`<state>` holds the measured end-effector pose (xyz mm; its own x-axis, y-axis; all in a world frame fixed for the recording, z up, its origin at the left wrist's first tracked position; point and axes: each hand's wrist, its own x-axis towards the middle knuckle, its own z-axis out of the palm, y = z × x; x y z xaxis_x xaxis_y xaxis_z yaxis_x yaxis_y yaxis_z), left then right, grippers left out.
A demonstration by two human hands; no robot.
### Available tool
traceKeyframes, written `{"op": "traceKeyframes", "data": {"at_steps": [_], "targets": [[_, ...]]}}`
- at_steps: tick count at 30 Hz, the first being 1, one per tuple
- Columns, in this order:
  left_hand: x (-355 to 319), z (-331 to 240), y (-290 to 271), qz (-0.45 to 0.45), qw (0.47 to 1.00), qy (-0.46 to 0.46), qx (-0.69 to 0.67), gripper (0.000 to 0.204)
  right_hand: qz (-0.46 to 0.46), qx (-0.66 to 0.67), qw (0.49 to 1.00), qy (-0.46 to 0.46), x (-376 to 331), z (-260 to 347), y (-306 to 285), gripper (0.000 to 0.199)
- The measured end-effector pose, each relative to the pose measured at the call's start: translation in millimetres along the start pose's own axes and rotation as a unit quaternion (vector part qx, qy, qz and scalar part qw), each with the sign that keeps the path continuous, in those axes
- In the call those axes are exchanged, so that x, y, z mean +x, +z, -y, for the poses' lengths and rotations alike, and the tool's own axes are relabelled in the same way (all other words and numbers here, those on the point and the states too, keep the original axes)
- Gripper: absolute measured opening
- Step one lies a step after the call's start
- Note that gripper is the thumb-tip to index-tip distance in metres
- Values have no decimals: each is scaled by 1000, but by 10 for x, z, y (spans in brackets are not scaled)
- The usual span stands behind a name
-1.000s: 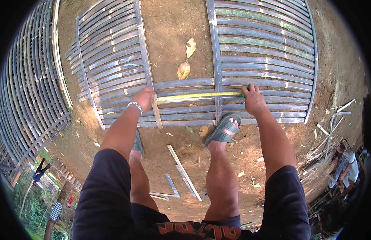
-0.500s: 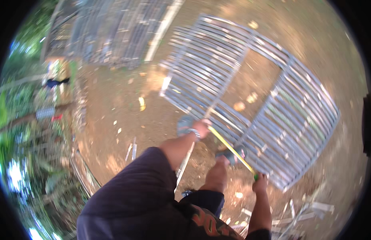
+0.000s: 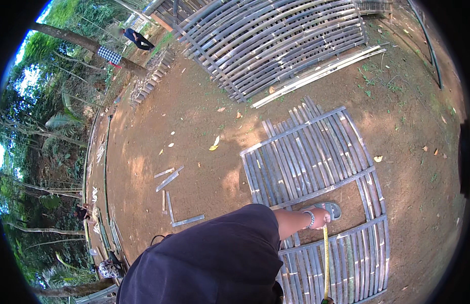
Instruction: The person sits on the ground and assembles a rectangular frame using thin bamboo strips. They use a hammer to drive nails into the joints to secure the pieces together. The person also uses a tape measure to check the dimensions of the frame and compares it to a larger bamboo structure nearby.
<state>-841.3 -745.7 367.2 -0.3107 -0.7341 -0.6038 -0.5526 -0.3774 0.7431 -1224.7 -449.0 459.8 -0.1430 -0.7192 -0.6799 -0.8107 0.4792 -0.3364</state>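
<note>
Swung leftward, view shows left hand (image 3: pixel 320 218) pinning yellow tape measure (image 3: pixel 325 258) to bamboo panel (image 3: pixel 316 157).

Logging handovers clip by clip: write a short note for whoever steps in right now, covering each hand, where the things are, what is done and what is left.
Left hand: closed on the end of the yellow tape measure, held down at a crossbar of the bamboo panel lying on the dirt.
Right hand: out of view; the tape runs toward the picture's lower edge.
A sandal is planted in the panel's open gap beside the hand.
Done: tape stretched along the panel.
Left: I cannot tell whether a reading or mark has been made.
</note>
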Motion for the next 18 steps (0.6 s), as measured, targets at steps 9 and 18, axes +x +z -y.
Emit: {"op": "traceKeyframes", "data": {"at_steps": [9, 18], "targets": [[1146, 24, -456, -206, 874, -176, -404, 29, 35, 9, 999, -10, 1841, 485, -365, 57], [2207, 382, 543, -202, 809, -292, -468, 29, 34, -70, 997, 28, 3333, 181, -372, 54]]}}
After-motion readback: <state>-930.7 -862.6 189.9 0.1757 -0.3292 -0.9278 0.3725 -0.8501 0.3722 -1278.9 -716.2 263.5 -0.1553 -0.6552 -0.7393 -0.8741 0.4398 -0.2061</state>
